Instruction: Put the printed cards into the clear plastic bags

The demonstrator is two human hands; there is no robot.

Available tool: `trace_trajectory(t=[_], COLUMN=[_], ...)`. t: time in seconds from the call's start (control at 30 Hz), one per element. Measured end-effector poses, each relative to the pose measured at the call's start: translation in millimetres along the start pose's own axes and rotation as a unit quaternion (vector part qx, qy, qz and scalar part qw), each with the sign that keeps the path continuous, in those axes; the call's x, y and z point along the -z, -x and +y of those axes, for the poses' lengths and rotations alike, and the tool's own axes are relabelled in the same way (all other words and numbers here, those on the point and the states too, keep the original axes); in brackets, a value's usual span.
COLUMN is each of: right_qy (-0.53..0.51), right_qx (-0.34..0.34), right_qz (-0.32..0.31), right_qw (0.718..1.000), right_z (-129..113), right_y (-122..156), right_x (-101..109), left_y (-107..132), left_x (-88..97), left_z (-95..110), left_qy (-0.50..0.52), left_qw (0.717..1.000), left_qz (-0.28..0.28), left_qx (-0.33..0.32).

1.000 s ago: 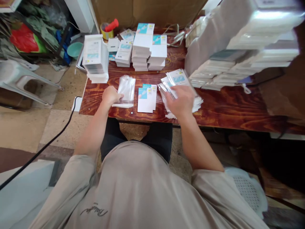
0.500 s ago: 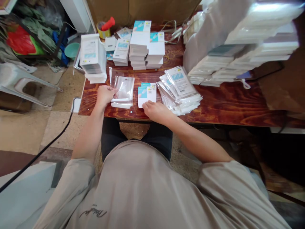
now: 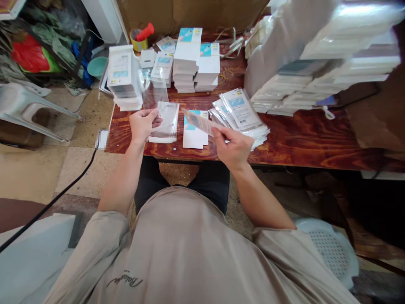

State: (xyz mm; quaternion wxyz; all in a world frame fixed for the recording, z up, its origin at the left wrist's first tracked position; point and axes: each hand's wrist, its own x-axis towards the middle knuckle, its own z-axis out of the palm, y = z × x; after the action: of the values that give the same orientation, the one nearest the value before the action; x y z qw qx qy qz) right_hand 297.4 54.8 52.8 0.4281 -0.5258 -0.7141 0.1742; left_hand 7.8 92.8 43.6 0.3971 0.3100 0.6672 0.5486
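My left hand [image 3: 145, 123] pinches a clear plastic bag [image 3: 154, 93], lifted over a stack of clear bags [image 3: 169, 120] on the table. Between thumb and fingers of my right hand [image 3: 233, 145] is a printed card [image 3: 199, 122], tilted, its printed face partly in shadow. Beneath that card lie more blue-and-white cards [image 3: 193, 138], flat on the wood. A pile of bagged cards [image 3: 241, 112] sits just beyond my right hand, fanned and overlapping.
Card stacks [image 3: 186, 57] stand along the back, with another tall stack [image 3: 122, 76] at the left corner. Yellow tape [image 3: 139, 44] with a red object [image 3: 145, 32] is behind them. Large piles of packed bags [image 3: 294, 80] fill the right side of the reddish wooden table [image 3: 316, 143].
My right hand has lifted a card off the small pile and turned it up, moving slightly right. My left hand has raised a clear bag from its stack.
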Motion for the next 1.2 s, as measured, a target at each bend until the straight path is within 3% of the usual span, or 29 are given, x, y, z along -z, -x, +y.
trace_trajectory(t=[0.07, 0.17, 0.27, 0.33, 0.47, 0.57, 0.63, 0.73, 0.8, 1.0, 1.1, 1.2], right_qy=[-0.121, -0.285, -0.359, -0.363, -0.329, -0.345, -0.383, -0.431, -0.422, -0.318, -0.301, -0.336], right_qx=[-0.109, -0.245, -0.335, -0.358, -0.331, -0.312, -0.286, -0.237, -0.206, -0.111, -0.121, -0.135], right_qz=[0.052, 0.026, 0.006, 0.033, 0.122, 0.115, 0.066, -0.076, -0.126, 0.017, 0.010, -0.030], right_qw=[0.985, 0.926, 0.871, 0.860, 0.876, 0.878, 0.876, 0.867, 0.874, 0.942, 0.946, 0.932], right_z=[-8.6, -18.0, -15.2, -9.8, -6.4, -11.1, -12.3, -7.1, -2.3, -6.5, -11.5, -6.0], right_y=[4.6, 14.2, 20.5, 20.9, 17.3, 17.6, 20.3, 24.9, 26.0, 20.6, 17.3, 9.6], right_x=[-0.5, -15.8, -38.5, -51.1, -68.2, -73.4, -70.1, -57.6, -51.4, -64.1, -71.9, -68.7], left_y=[6.9, 20.3, 33.9, 42.3, 56.8, 62.8, 63.1, 62.2, 64.8, 90.7, 94.8, 85.1], left_x=[-8.5, -20.8, -30.1, -34.6, -40.9, -42.3, -40.1, -33.4, -30.1, -33.7, -33.3, -29.5], left_z=[0.2, 0.8, 0.8, 0.2, -2.4, -4.4, -3.7, 1.0, 4.8, 7.5, 6.0, 5.2], left_qy=[0.056, 0.105, 0.133, 0.150, 0.176, 0.191, 0.205, 0.229, 0.235, 0.187, 0.129, 0.051], left_qw=[0.998, 0.994, 0.990, 0.987, 0.983, 0.980, 0.977, 0.971, 0.967, 0.964, 0.964, 0.962], left_qz=[0.006, 0.015, 0.014, 0.010, -0.009, -0.036, -0.048, -0.063, -0.085, -0.181, -0.224, -0.264], left_qx=[0.013, 0.028, 0.041, 0.047, 0.050, 0.048, 0.043, 0.038, 0.046, 0.056, 0.067, 0.048])
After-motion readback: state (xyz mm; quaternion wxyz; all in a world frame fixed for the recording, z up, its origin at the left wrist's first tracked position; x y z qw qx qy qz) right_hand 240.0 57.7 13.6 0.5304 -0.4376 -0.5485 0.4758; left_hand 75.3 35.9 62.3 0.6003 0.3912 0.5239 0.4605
